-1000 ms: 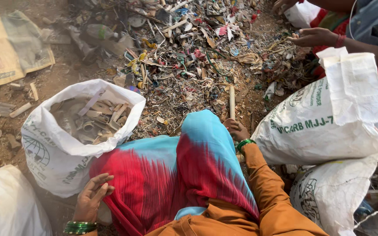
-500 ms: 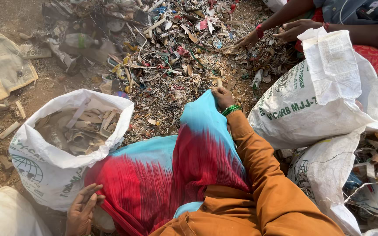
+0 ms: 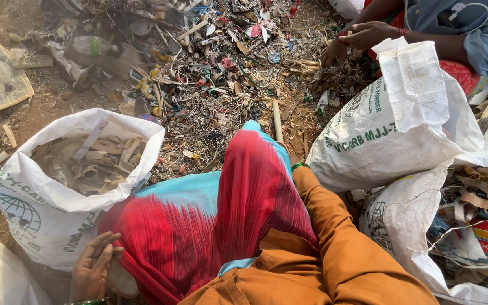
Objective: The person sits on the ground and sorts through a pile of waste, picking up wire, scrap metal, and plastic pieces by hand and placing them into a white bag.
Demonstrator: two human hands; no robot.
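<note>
the left hand (image 3: 92, 265) rests with loose open fingers against a white sack (image 3: 57, 217) full of grey strips. the right hand is hidden behind the red and turquoise cloth (image 3: 210, 220); only its orange sleeve (image 3: 334, 237) and a green bangle (image 3: 299, 165) show, near a pale stick (image 3: 277, 120). another person's hands (image 3: 362, 35) sort the scrap pile (image 3: 221, 73) above a second white sack (image 3: 391, 130).

dirt ground (image 3: 57, 107) | scrap pile (image 3: 221, 73) | white sacks (image 3: 57, 186) | wooden stick (image 3: 277, 120)
</note>
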